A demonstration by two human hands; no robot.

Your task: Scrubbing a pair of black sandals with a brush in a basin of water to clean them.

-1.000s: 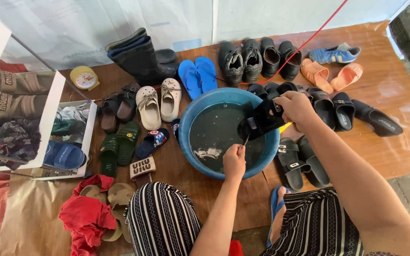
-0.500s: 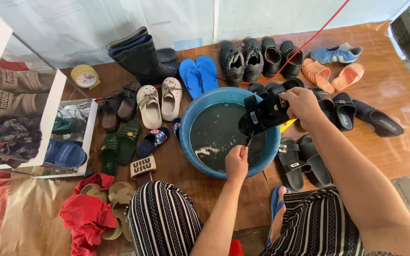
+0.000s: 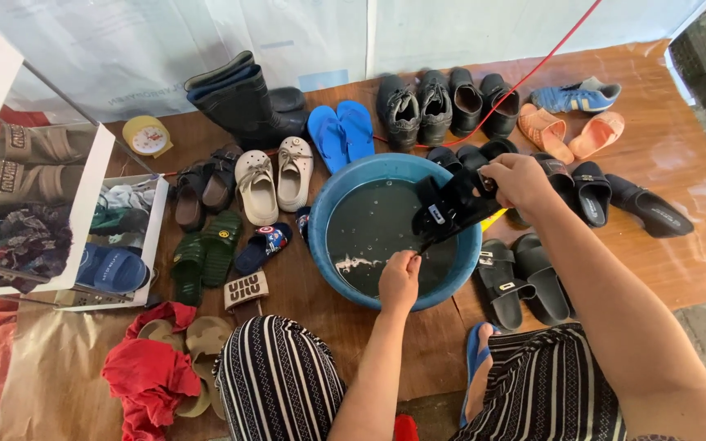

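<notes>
- The right hand [image 3: 523, 181] is closed around one black strapped sandal [image 3: 451, 206], holding it tilted over the right side of the blue basin [image 3: 332, 200].
- The left hand [image 3: 399, 280] is curled shut at the sandal's lower end, over the basin's 5 o'clock rim; whether it pinches a small brush or the sole itself cannot be told.
- The basin holds dark water with a little white foam near its 7 o'clock edge.
- One pair of blue flip-flops [image 3: 341, 133] lies at the basin's 12 o'clock, just beside the rim.
- One pair of cream clogs [image 3: 275, 180] sits at 10 o'clock, with one pair of brown sandals [image 3: 204, 184] further out.
- One pair of black rubber boots [image 3: 243, 102] lies toppled at 11 o'clock.
- Four black shoes [image 3: 449, 104] stand in a row at 1 o'clock, with a red cord crossing them.
- One pair of orange slippers [image 3: 569, 132] and one blue sneaker [image 3: 578, 95] lie at 2 o'clock.
- Two black slides [image 3: 520, 278] rest at 4 o'clock, close to the basin's rim.
- One pair of green sandals [image 3: 204, 255] and a small patterned child's shoe [image 3: 265, 243] lie at 9 o'clock.
- A red cloth [image 3: 150, 377] is heaped at 7 o'clock, well apart from the basin.
</notes>
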